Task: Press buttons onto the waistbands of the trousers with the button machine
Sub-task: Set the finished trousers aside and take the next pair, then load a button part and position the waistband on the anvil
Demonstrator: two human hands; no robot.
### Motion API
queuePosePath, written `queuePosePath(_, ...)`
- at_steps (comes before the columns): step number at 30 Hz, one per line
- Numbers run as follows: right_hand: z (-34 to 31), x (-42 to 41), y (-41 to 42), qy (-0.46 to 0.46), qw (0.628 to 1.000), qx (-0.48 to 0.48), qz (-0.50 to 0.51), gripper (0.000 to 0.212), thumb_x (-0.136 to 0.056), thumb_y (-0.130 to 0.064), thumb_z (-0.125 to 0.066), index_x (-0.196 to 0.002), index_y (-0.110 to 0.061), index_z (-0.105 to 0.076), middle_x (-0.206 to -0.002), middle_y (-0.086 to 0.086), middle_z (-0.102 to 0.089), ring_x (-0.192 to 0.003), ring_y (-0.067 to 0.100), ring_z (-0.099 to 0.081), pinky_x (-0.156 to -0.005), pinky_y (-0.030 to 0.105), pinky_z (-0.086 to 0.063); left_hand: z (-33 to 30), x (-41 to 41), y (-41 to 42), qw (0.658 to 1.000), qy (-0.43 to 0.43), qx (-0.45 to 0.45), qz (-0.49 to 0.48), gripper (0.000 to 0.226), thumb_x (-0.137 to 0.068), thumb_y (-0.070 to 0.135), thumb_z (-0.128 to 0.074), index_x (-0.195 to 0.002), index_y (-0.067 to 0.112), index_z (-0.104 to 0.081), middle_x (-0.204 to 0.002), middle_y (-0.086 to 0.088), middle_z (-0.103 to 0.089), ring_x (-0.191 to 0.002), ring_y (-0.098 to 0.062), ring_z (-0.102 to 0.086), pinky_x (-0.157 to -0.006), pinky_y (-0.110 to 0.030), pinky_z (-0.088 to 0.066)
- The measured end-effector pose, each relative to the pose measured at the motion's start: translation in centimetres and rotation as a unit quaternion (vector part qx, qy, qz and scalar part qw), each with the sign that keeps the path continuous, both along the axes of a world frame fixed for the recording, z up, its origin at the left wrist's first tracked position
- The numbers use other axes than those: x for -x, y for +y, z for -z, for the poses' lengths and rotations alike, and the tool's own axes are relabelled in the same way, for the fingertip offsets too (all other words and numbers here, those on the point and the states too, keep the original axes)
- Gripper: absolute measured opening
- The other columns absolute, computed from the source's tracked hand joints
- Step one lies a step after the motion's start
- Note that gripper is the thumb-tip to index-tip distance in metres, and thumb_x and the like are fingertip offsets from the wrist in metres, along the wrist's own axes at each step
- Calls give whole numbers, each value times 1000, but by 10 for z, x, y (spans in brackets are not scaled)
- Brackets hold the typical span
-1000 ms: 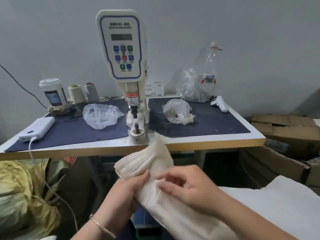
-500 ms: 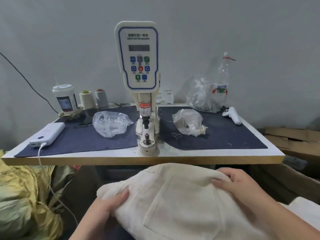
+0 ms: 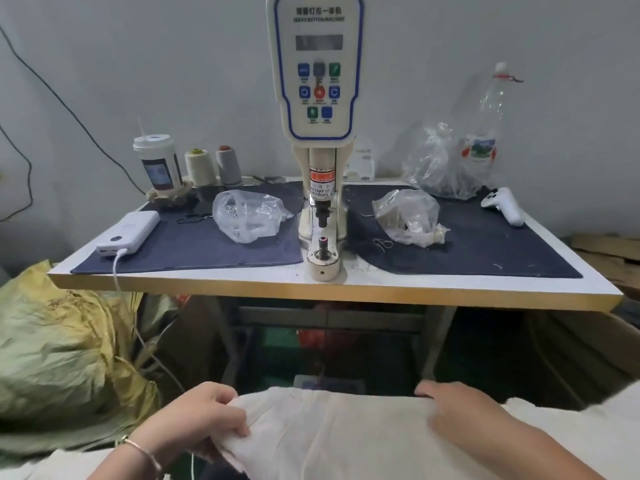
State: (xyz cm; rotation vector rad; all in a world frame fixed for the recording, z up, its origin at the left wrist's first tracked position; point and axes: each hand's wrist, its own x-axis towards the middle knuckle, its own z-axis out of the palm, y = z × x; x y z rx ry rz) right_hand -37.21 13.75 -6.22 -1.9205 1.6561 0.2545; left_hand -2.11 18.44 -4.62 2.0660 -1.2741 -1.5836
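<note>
Cream trousers (image 3: pixel 332 434) lie spread across my lap, well below the table's front edge. My left hand (image 3: pixel 201 419) grips their left edge with curled fingers. My right hand (image 3: pixel 460 410) rests on the top right edge, its fingers hooked over the cloth's far side. The white button machine (image 3: pixel 318 140) stands in the middle of the table, its lower die post (image 3: pixel 323 252) bare and nothing under the punch.
Two clear plastic bags (image 3: pixel 247 216) (image 3: pixel 408 218) of small parts flank the machine on dark mats. A power bank (image 3: pixel 130 232), cup (image 3: pixel 157 164), thread cones (image 3: pixel 201 166), bottle (image 3: pixel 483 133) and white controller (image 3: pixel 504 204) sit around the table (image 3: pixel 207 289). A yellow sack (image 3: pixel 59 348) lies left; cardboard boxes (image 3: pixel 609 254) stand right.
I have gone from handling a bunched end of the trousers to spreading them wide. Both hands moved apart and lower, away from the table, and the view has tilted up.
</note>
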Motion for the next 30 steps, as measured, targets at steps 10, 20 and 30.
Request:
queuePosePath(10, 16, 2, -4, 25, 990, 9, -139, 32, -97, -28, -50, -128, -27, -55, -132, -5, -52, -120, 9, -51, -104, 26, -38, 12, -7, -13, 938, -274, 20, 212, 23, -80, 46, -64, -73, 24, -63, -71, 10, -58, -73, -2, -58, -63, -14, -40)
queuePosePath(20, -65, -10, -112, -127, 893, 426, 67, 11, -89, -25, -63, -78, -28, -62, -76, -12, -63, -72, 8, -57, -61, 29, -46, -63, -2, -113, 846, -239, 476, -21, 22, -91, 33, -60, -70, 27, -59, -62, 10, -62, -60, -5, -57, -54, -25, -42)
queuePosePath(30, -61, -29, -255, -6, 934, 303, 188, 21, -92, -13, -45, -84, -21, -63, -98, 8, -62, -98, 33, -61, -65, 30, -39, -31, -7, -214, 829, -292, 477, 18, 28, -95, 29, -55, -69, 19, -52, -57, -2, -55, -52, -17, -45, -51, -34, -41)
